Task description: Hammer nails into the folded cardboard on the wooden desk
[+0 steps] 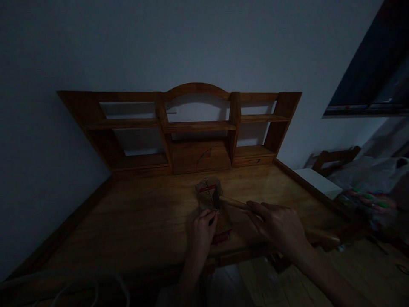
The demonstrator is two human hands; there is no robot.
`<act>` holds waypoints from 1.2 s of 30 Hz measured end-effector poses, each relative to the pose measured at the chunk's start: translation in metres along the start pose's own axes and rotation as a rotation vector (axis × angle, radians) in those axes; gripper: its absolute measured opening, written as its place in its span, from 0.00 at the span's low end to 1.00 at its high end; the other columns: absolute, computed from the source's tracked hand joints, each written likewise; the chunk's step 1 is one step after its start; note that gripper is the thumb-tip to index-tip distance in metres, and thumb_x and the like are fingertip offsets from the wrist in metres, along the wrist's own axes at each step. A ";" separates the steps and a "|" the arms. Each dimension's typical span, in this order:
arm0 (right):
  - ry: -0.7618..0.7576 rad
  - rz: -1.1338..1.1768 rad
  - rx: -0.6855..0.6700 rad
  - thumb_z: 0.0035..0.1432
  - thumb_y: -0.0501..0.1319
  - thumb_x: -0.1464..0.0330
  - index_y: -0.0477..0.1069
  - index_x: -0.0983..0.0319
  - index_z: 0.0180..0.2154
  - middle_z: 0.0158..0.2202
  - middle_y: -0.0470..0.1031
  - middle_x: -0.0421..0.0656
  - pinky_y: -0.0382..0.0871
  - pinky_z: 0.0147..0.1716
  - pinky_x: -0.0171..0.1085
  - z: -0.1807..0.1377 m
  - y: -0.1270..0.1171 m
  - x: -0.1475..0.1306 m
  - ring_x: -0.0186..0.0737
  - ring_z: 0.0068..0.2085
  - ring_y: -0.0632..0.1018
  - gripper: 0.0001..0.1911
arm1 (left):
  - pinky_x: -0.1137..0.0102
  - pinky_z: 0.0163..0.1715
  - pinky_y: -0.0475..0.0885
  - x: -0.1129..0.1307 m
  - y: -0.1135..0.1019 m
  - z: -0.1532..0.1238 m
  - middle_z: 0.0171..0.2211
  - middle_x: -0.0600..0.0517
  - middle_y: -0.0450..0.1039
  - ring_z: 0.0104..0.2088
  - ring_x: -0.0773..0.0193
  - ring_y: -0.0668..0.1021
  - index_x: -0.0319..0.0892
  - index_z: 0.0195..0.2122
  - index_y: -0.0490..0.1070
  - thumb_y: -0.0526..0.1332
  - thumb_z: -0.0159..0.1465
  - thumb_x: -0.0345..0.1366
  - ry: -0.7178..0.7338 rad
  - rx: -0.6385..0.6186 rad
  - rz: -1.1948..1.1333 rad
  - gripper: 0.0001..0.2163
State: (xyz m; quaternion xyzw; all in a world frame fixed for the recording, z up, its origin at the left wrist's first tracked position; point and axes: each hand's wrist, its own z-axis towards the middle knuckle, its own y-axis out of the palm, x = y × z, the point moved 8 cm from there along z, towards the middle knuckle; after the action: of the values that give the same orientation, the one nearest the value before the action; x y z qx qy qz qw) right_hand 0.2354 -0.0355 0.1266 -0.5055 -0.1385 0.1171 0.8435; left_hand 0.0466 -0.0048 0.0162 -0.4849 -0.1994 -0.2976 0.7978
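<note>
A see-through plastic bag (207,194) with tan contents and red bands lies on the wooden desk (143,213). At its left edge is my left hand (203,226), its fingers closed in a pinch over the bag; what is between the fingertips is too small and dark to make out. My right hand (277,224) grips a long wooden-handled tool (234,203). The tool's dark head is over the bag's right side, and its exact shape is lost in the dimness. The handle seems to come out behind the hand to the right.
A wooden shelf unit (198,126) with several compartments stands along the desk's back, against a pale wall. At the right are a chair (335,157), a white surface (318,182) and filled plastic bags (377,187). White curved bars (119,283) show at lower left. The light is dim.
</note>
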 end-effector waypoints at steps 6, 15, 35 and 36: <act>-0.020 0.050 -0.059 0.62 0.52 0.56 0.71 0.49 0.45 0.29 0.77 0.38 0.51 0.23 0.35 -0.003 0.005 -0.001 0.38 0.26 0.77 0.14 | 0.75 0.31 0.66 -0.006 0.006 -0.001 0.33 0.53 0.74 0.31 0.68 0.75 0.43 0.30 0.76 0.56 0.64 0.34 -0.009 -0.036 0.044 0.10; 0.000 0.069 -0.031 0.62 0.52 0.56 0.71 0.50 0.44 0.29 0.77 0.38 0.52 0.23 0.35 -0.002 -0.001 -0.001 0.38 0.26 0.77 0.14 | 0.74 0.33 0.66 0.000 0.000 -0.001 0.34 0.53 0.74 0.32 0.67 0.76 0.44 0.34 0.76 0.54 0.66 0.36 0.016 0.001 0.033 0.11; -0.009 0.016 -0.035 0.61 0.53 0.57 0.72 0.51 0.44 0.28 0.78 0.39 0.49 0.22 0.35 0.000 0.000 -0.001 0.38 0.25 0.77 0.14 | 0.74 0.31 0.67 -0.002 0.001 -0.001 0.33 0.52 0.74 0.31 0.67 0.76 0.44 0.34 0.76 0.53 0.66 0.36 -0.004 -0.013 0.032 0.12; -0.008 0.014 -0.029 0.61 0.53 0.57 0.72 0.52 0.44 0.28 0.78 0.39 0.48 0.22 0.35 0.000 0.000 -0.001 0.38 0.25 0.77 0.14 | 0.74 0.31 0.66 -0.002 0.001 -0.001 0.33 0.53 0.75 0.31 0.67 0.76 0.44 0.35 0.77 0.53 0.66 0.36 -0.009 -0.009 0.035 0.12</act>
State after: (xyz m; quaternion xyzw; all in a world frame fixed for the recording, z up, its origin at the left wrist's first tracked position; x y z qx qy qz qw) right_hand 0.2347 -0.0356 0.1270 -0.5181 -0.1399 0.1231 0.8348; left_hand 0.0458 -0.0044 0.0139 -0.4934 -0.1931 -0.2824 0.7997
